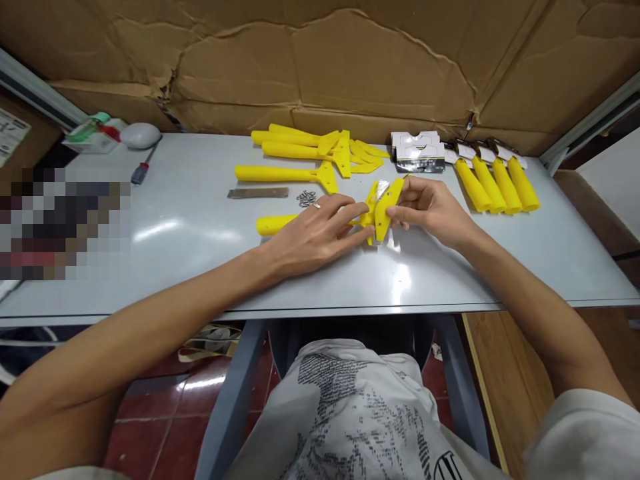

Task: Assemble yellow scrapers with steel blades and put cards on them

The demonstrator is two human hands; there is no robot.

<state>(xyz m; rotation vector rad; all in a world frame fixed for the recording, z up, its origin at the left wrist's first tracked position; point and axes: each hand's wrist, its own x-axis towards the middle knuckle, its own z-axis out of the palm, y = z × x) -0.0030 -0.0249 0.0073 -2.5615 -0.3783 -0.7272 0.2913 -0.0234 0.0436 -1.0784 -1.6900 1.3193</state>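
Note:
My left hand (317, 233) lies over a yellow scraper handle (274, 225), its fingers closed about the neck and head end. Between thumb and fingers, my right hand (435, 208) pinches a yellow cover plate (388, 210) with small holes. This plate is tilted against the scraper's head, and a shiny metal blade (383, 189) shows at its upper edge. Just beyond my left hand sit a small pile of screws (307, 198) and a stack of thin metal blades (259, 193). How far the plate and head touch is partly hidden by my fingers.
More yellow scraper handles (280, 174) and loose yellow plates (367, 160) lie toward the back. Printed cards (419, 152) and several carded scrapers (493, 183) are at the right. A screwdriver (141, 172) and a white rounded object (141, 136) lie left. Cardboard (300, 60) backs the table (190, 267).

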